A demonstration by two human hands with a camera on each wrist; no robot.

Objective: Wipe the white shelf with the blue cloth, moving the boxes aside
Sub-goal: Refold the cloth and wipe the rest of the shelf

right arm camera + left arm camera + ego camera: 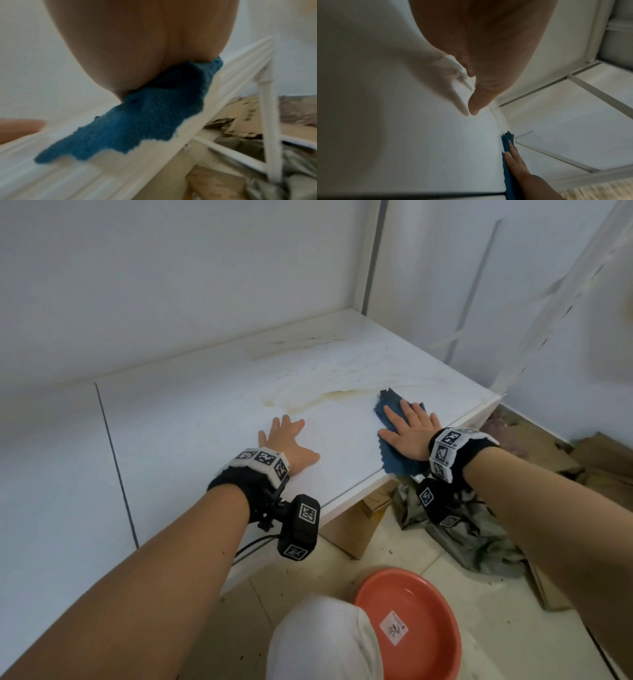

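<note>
The white shelf (191,419) carries yellowish stains (329,397) across its middle and back. My right hand (409,428) lies flat with straight fingers on the blue cloth (388,402), pressing it onto the shelf near the front right corner. In the right wrist view the blue cloth (137,121) spreads from under the palm to the shelf edge. In the left wrist view the blue cloth (506,155) shows edge-on under the right hand (515,161). My left hand (286,441) rests flat on the bare shelf, fingers spread, left of the cloth. No boxes stand on the shelf.
Cardboard boxes (352,529) sit on the floor under the shelf and more cardboard (603,463) lies at the right. A crumpled grey cloth (476,539) lies on the tiles. An orange basin (411,625) stands by my knee (322,642). Walls close the shelf behind.
</note>
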